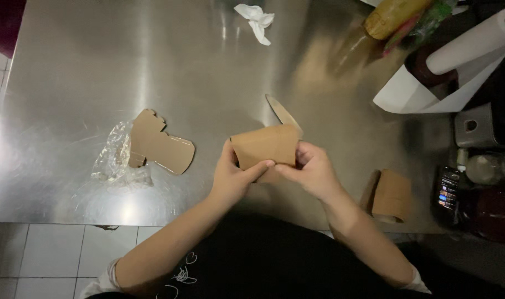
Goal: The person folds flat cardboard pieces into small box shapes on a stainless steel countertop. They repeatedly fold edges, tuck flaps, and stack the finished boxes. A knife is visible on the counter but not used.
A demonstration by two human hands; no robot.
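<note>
Far left on the shiny metal surface (70, 66): a crinkly clear plastic wrap (114, 158), with a flat brown cardboard cutout (161, 145) lying partly on it. Farther back, near the middle: a crumpled white tissue (256, 21), well apart from everything else.

In the middle, near the body: a folded brown cardboard piece (266, 145), held up just above the surface between both hands. Left hand (233, 180) on its left edge, grip clamped on the cardboard, thumb pressed along the bottom edge. Right hand (313, 171) on its right edge, grip also clamped on the cardboard, fingers curled around the side. Thumbs almost touching under the piece. Behind it, poking out: a pointed flat blade-like thing (280, 111), resting on the surface.

To the right, near the edge: another folded brown cardboard piece (392, 195), standing by itself. Far right, in the back: a white paper roll (474, 41) with a loose sheet hanging down, and a yellow bottle (391, 16) lying tilted. Near right: a dark phone with a lit screen (448, 191), beside some dim jars, hard to make out.
</note>
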